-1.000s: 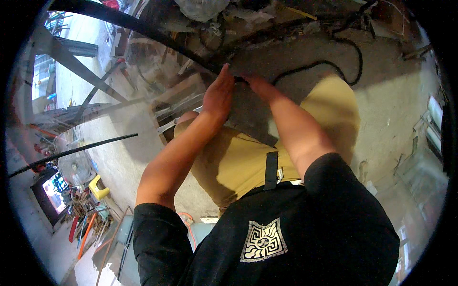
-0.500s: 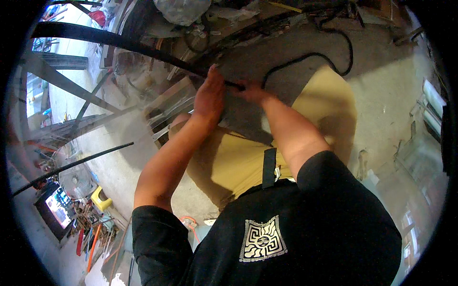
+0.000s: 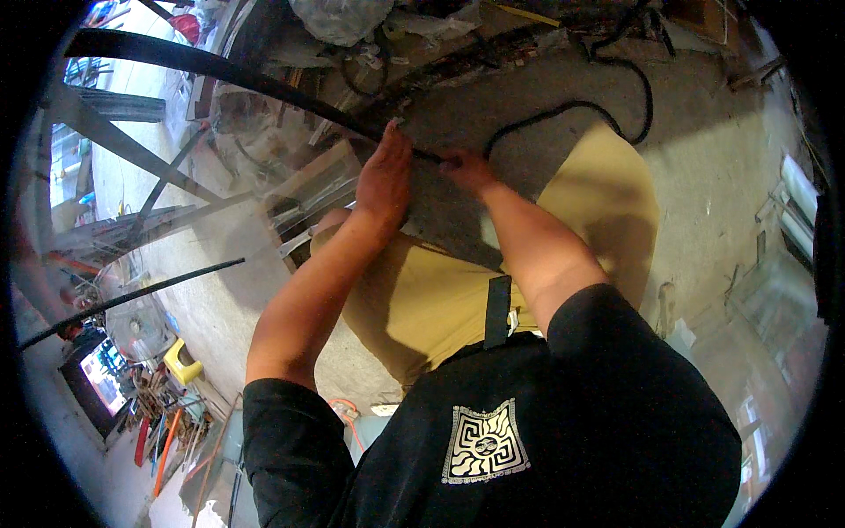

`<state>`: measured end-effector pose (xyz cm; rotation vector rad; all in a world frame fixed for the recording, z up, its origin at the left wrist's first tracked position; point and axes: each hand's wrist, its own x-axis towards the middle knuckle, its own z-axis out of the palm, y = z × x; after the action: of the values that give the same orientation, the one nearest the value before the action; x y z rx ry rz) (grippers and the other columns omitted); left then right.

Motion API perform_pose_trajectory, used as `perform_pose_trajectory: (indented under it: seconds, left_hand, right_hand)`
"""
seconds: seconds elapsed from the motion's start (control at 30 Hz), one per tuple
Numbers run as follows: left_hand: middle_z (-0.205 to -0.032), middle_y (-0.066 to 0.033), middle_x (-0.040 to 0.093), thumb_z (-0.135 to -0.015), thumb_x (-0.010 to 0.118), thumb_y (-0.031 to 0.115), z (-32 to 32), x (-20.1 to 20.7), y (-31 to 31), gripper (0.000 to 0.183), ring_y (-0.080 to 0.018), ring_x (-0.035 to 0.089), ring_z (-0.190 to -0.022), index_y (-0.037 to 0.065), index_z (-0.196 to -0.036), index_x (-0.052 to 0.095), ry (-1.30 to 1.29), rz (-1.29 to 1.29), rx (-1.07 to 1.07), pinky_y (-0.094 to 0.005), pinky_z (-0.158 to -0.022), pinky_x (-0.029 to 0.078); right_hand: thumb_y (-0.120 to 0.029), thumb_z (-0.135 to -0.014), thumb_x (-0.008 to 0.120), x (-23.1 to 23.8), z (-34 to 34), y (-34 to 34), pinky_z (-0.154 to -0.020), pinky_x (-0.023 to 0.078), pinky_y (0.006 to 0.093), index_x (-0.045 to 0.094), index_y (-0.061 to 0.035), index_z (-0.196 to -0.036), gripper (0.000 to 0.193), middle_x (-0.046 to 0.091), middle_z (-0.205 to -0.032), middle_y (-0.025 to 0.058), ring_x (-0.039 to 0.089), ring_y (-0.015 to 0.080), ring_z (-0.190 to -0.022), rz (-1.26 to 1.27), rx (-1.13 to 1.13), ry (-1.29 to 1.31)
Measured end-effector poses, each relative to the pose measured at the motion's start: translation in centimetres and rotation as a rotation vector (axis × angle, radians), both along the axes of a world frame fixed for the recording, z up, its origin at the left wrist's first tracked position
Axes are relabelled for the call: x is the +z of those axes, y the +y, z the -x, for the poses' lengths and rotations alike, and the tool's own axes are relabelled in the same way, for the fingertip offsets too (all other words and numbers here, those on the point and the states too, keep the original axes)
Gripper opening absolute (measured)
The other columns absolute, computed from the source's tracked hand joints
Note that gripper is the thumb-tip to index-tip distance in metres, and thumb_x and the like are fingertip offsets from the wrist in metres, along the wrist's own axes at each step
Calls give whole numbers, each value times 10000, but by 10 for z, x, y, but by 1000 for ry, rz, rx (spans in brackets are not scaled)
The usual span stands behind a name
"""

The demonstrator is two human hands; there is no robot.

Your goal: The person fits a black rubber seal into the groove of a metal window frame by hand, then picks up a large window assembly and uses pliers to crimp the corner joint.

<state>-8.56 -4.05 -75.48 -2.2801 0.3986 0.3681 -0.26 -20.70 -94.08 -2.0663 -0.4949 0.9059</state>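
Observation:
A long, dark bar (image 3: pixel 290 95) slants from the upper left down to the space between my hands. My left hand (image 3: pixel 385 180) is against it, fingers pointing away and pressed together over the bar, with the thumb side hidden. A small pale spot shows at its fingertips. Just to the right, my right hand (image 3: pixel 468 171) is closed around the bar's near end, its fingers partly in shadow. Below the hands are my knees in tan trousers (image 3: pixel 422 299).
A black cable (image 3: pixel 563 106) loops over the floor beyond my right hand. A wooden frame (image 3: pixel 317 189) stands left of my left forearm. Metal struts (image 3: pixel 141 145), a thin dark rod (image 3: pixel 141 299), a yellow stool (image 3: pixel 183 361) and piled tools (image 3: pixel 167 414) are farther left. Plastic-wrapped clutter (image 3: pixel 343 18) lies ahead.
My right hand has turned slightly and its fingers look more tucked in around the bar's end. The left hand stays nearly in place. The view has shifted a little.

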Motion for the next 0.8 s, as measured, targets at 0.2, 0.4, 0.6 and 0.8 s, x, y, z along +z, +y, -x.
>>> perform_pose_trajectory:
  seconds: [0.2,0.4,0.6,0.8]
  left_hand:
    - [-1420,-111,597,-977,477,299,-4,-1,-1,544,-304,427,-1482,31,-1422,638,-10,29,-22,-547,-1351,66]
    - [-1387,-116,604,-969,487,289,1,-2,2,527,-306,443,-1466,28,-1397,650,-6,29,-16,-551,-1352,71]
    - [-1463,-130,576,-1000,464,290,3,-11,5,556,-333,416,-1498,49,-1492,563,68,2,9,-564,-1347,58]
    - [-1510,-158,548,-1008,456,292,3,-11,0,577,-392,381,-1521,46,-1527,518,88,-12,38,-576,-1340,66]
  right_hand:
    - [-330,-1034,621,-16,1,0,-1003,529,426,748,-88,-1285,371,746,-1228,188,699,300,-1131,130,199,62]
    - [-270,-1047,591,-16,0,-1,-853,552,390,754,-85,-1254,322,753,-1110,168,709,228,-1041,125,235,501]
    - [-175,-997,621,-23,-25,13,-798,577,414,721,-97,-1291,320,741,-1035,184,731,278,-950,360,845,-122]
    - [-172,-974,632,-18,-25,27,-951,554,516,682,-102,-1355,390,697,-1294,218,676,380,-1203,276,453,-215]
